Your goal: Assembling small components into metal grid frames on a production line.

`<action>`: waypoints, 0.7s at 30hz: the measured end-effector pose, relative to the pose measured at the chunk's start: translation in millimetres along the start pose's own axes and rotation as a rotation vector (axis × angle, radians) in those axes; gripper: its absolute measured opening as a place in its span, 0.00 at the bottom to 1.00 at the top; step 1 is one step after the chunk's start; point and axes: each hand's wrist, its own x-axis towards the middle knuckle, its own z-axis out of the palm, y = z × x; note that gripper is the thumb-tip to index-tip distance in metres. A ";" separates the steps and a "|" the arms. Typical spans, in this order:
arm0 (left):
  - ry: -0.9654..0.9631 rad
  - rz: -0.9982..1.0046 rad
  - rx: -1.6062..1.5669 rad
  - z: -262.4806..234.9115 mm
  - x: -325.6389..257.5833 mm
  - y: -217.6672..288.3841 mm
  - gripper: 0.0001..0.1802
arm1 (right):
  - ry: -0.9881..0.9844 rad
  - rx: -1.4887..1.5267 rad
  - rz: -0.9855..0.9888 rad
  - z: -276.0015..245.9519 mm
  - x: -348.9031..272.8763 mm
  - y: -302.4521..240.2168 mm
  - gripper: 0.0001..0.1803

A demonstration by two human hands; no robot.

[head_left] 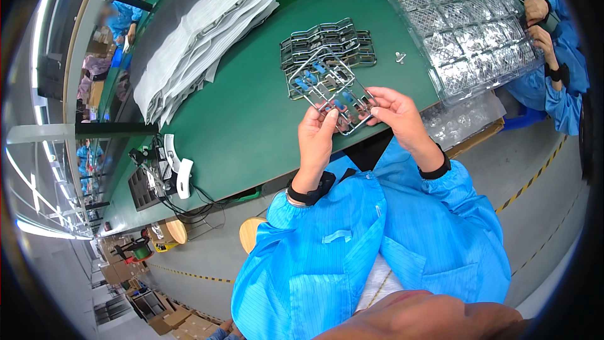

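Note:
Between my two hands, over the near edge of the green table (251, 126), is a tilted metal wire frame (343, 99) with small blue pieces on it. My left hand (316, 138) pinches its lower left side between thumb and fingers. The fingers of my right hand (401, 118) close on its lower right corner. Just beyond, partly covered by the held frame, lies a stack of similar wire frames (330, 41). A small shiny part (400, 57) rests on the table to the right of that stack.
Layered grey-white sheets (207, 31) are piled at the left. Clear plastic trays (462, 31) stand at the right, beside a co-worker's hands (540, 25). A black device with cables (151, 176) and white curved pieces (183, 178) sits at the table's left part.

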 end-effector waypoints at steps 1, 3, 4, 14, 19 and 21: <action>-0.019 0.009 0.020 0.1 0.4 -0.3 0.09 | 0.001 -0.016 0.030 -1.0 0.5 -0.3 0.22; -0.029 0.010 0.041 1.0 0.7 -0.1 0.09 | 0.002 -0.032 0.060 -1.3 2.9 -1.9 0.21; -0.040 0.011 0.062 1.2 0.8 -0.1 0.09 | -0.001 -0.067 0.102 -1.2 4.7 -3.8 0.20; -0.047 0.133 0.217 -0.7 2.6 -2.3 0.08 | -0.054 -0.355 0.167 -4.8 15.7 -14.4 0.12; -0.064 0.155 0.292 -7.6 4.7 0.2 0.07 | -0.091 -0.361 0.180 -1.4 15.7 -15.1 0.10; -0.075 0.123 0.266 -9.9 6.0 3.2 0.08 | -0.098 -0.359 0.180 -0.9 15.4 -15.6 0.10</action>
